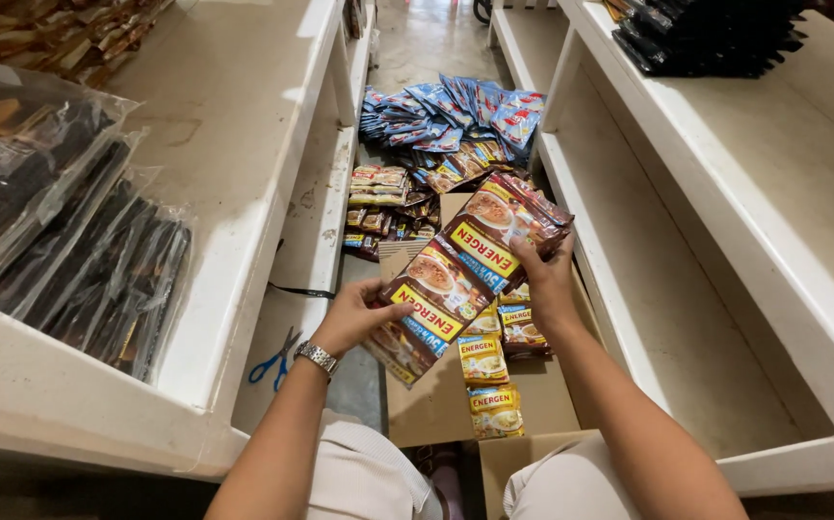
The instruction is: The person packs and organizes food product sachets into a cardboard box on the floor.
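Observation:
My left hand (354, 316) and my right hand (549, 279) hold between them a folded stack of brown drink-mix sachets (465, 265), joined in strips, tilted from lower left to upper right. The left hand grips the lower end, the right hand the upper end. Below the stack lies an open cardboard box (436, 404) with a strip of yellow sachets (489, 380) hanging down into it.
Piles of blue sachets (456, 116) and brown and yellow sachets (383, 207) lie on the floor ahead. White shelves (244, 144) stand left and right. Bagged dark packets (80, 250) sit on the left shelf, blue scissors (275, 358) on its lower shelf, black packets (706, 39) at upper right.

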